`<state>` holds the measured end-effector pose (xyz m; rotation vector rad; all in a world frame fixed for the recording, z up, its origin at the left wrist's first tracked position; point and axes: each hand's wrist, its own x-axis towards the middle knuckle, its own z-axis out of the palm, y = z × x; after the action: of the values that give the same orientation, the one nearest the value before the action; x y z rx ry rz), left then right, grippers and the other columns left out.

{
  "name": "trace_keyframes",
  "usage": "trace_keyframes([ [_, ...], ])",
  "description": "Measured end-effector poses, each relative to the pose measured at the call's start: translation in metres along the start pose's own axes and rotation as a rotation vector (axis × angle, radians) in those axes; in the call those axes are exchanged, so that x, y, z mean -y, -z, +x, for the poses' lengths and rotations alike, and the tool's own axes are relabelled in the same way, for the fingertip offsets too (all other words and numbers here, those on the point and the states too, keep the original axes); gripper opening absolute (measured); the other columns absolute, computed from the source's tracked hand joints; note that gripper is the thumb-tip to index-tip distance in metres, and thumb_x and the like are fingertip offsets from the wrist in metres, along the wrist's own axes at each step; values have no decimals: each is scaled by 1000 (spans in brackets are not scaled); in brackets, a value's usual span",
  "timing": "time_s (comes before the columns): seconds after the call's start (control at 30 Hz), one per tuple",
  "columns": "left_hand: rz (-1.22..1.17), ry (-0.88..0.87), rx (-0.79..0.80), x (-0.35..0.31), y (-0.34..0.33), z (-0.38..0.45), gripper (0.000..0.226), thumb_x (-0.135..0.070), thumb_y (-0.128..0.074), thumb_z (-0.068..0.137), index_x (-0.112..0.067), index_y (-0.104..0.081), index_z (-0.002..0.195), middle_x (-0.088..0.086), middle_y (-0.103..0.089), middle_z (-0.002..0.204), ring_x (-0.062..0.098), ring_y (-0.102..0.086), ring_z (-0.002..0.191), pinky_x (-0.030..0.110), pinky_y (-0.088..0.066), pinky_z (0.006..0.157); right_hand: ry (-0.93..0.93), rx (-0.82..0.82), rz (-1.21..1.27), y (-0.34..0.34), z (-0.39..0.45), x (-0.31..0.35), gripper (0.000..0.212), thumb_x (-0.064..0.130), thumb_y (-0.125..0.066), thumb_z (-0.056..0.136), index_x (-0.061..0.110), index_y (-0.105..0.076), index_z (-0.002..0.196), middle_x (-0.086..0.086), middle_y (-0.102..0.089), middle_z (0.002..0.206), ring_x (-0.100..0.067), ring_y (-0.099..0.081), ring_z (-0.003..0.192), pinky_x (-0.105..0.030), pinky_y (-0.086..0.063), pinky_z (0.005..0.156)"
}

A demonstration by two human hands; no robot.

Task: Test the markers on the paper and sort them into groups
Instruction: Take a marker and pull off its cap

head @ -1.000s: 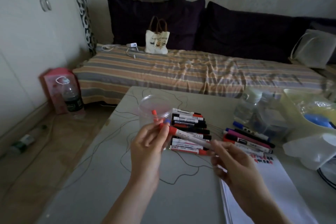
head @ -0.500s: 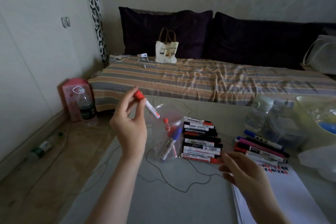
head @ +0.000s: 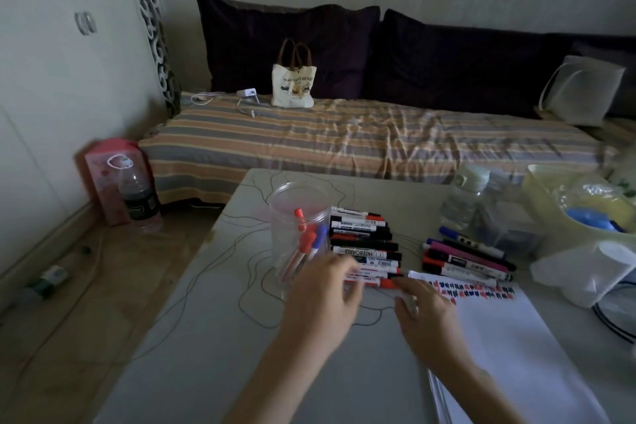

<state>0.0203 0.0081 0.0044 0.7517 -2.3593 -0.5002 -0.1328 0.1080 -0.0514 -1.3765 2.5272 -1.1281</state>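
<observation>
Half a second ago the left hand was raised beside the clear jar pinching a red-capped marker; now that hand is down at the near end of the marker stack, and three markers stand in the jar: two red-capped and one blue-capped. The right hand has moved forward from the edge of the paper to the stack's nearest marker, a red marker.

On the counter I count roughly nine markers in the stack, lying side by side just right of the jar, with black and red caps. A second group of about six markers lies well apart to the right, just beyond the paper's far edge, in blue, pink, black and red. One pad of white paper carries two rows of red and dark test marks along its top.

Both forearms reach in from below. The left hand is blurred, fingers spread over the nearest markers; whether it grips one I cannot tell. The right hand's fingers extend to the red cap's end, touching it; its grip cannot be made out either.
</observation>
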Motion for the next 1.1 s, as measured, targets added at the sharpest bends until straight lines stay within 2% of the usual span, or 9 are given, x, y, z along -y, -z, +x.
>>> trace_keyframes([
  [0.1,245,67,509,12,-31,-24,46,-33,-60,92,-20,-49,135,0,-42,141,20,-40,130,33,-37,106,102,83,-156,-19,6,-12,51,1,-62,85,11,-56,135,-6,-56,139,-24,-52,130,-37,-40,106],
  [0.2,397,85,674,24,-40,-29,60,-40,-58,92,-17,-36,144,7,-23,154,26,-25,139,38,-28,111,154,218,-275,-36,13,-15,63,16,-49,95,20,-26,153,3,-24,160,-12,-17,149,-31,-11,119],
  [0.27,415,81,711,28,-42,-30,63,-42,-56,93,-16,-33,145,7,-18,157,27,-21,141,40,-27,113,187,258,-353,-44,15,-15,63,25,-46,97,23,-20,155,6,-23,161,-10,-14,149,-36,-11,121],
  [0.4,439,96,753,22,-44,-28,63,-38,-55,95,-13,-30,147,11,-15,158,31,-17,143,43,-27,115,220,38,-397,-45,8,-8,52,32,-82,71,27,-61,118,4,-67,111,-25,-61,107,-46,-45,87],
  [0.57,415,106,693,21,-46,-29,56,-39,-58,92,-17,-41,140,9,-37,144,28,-37,131,39,-38,107,242,-29,-499,-53,4,-7,34,42,-88,60,30,-74,89,1,-55,84,-22,-56,76,-37,-46,63],
  [0.67,358,137,643,24,-45,-31,41,-39,-55,93,-16,-52,127,6,-50,129,27,-46,122,37,-42,100,197,75,-520,-54,0,2,13,35,-78,74,30,-74,86,2,-60,87,-24,-60,85,-40,-42,73],
  [0.73,236,173,560,23,-43,-31,36,-38,-54,94,-18,-54,124,4,-54,126,24,-51,120,34,-44,98,92,131,-406,-44,3,10,15,36,-63,89,26,-68,99,5,-65,96,-20,-61,96,-37,-39,82],
  [0.9,-385,430,342,9,-36,-19,38,-47,-52,94,-27,-50,126,-4,-63,114,12,-64,100,26,-51,80,-280,42,341,20,4,43,13,23,-71,87,16,-61,83,4,-67,67,1,-55,50,-14,-42,48],
  [1.1,-1219,810,136,-21,-49,-7,19,-7,-60,92,4,-60,108,22,-69,93,24,-66,73,27,-59,72,-580,219,920,74,-22,30,13,15,-68,90,5,-67,98,-15,-75,88,-15,-61,68,-25,-45,60],
])
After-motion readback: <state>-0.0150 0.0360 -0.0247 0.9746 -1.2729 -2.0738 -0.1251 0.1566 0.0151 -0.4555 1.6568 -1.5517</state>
